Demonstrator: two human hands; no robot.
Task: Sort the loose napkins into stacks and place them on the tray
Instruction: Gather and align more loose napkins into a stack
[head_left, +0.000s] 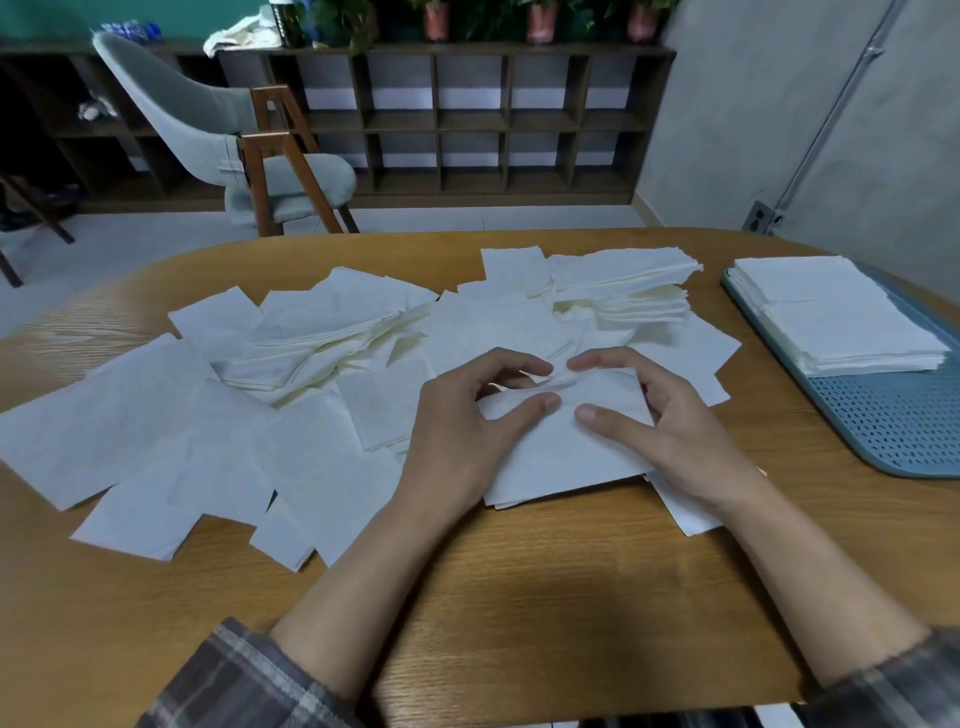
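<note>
**Item 1.** Blue-grey perforated plastic tray (904, 431): at the right end of the oval wooden desk (519, 597), long axis running from me toward the far edge. Its far half carries finished stacks of white napkins (831, 322), 2 as far as I can tell, set edge to edge. Its near half is bare mesh.

**Item 2.** Small stack of white paper napkins (561, 457): flat on the desk, left of the tray and apart from it, turned so that 1 corner points toward me.

**Item 3.** My grip: left hand (467, 436) and right hand (675, 426), both clamped on the small stack, 1 at each side. Fingers curl over its far edge, thumbs lie on top, and the fingertips nearly meet. I see no lift off the desk.

**Item 4.** Loose white napkins (156, 415): scattered and overlapping, well left of the tray. A rough heap of folded napkins (623, 296) lies between that scatter and the tray, on the far side.

**Note.** The tray lies to the right of my grip, and the right hand is the nearer. By my judgement the small stack should travel right onto the bare near half, turned so its edges run along the tray's long axis. Thin sheets slide, so both hands should carry it.
</note>
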